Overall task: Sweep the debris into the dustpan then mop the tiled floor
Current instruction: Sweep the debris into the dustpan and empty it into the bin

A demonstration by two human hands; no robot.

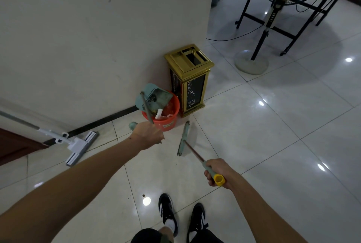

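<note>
My left hand (pixel 148 134) grips the handle of a teal dustpan (pixel 156 96), which is tilted over an orange bucket (pixel 169 120) holding scraps of rubbish. My right hand (pixel 216 172) is closed on the yellow-capped end of a broom handle. The teal broom head (pixel 183 139) rests on the tiled floor (pixel 273 125) just right of the bucket. A white flat mop (pixel 81 148) leans against the wall at left, its head on the floor. A small dark speck of debris (pixel 143 195) lies near my feet.
A gold and black bin (pixel 190 78) stands in the wall corner behind the bucket. A pedestal fan (pixel 252 65) and a black folding table frame (pixel 273 25) stand at the upper right, with a cable on the floor. A brown door edge (pixel 11 147) is at left.
</note>
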